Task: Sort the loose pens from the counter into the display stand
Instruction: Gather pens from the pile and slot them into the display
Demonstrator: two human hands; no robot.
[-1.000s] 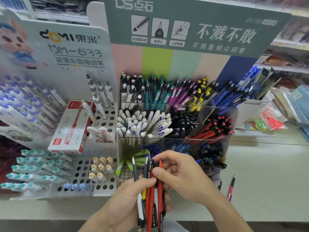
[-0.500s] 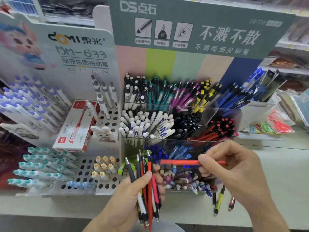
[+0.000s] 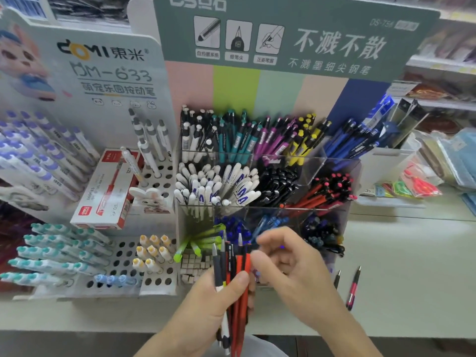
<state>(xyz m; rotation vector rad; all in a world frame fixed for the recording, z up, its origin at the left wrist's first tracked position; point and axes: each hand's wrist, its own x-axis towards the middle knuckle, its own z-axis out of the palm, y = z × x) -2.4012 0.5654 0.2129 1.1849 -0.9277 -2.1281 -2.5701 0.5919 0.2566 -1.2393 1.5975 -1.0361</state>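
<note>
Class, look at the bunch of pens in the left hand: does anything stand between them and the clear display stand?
Nothing visible does. The bunch of pens sits directly before the display stand, whose compartments are open on top. The right hand hovers beside them, not between.

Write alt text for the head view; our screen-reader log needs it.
A person's left hand grips a bundle of red and black pens upright before a clear, compartmented display stand full of colour-sorted pens, while the right hand, blurred, reaches toward the bundle's tips. Two loose pens lie on the counter to the right.
</note>
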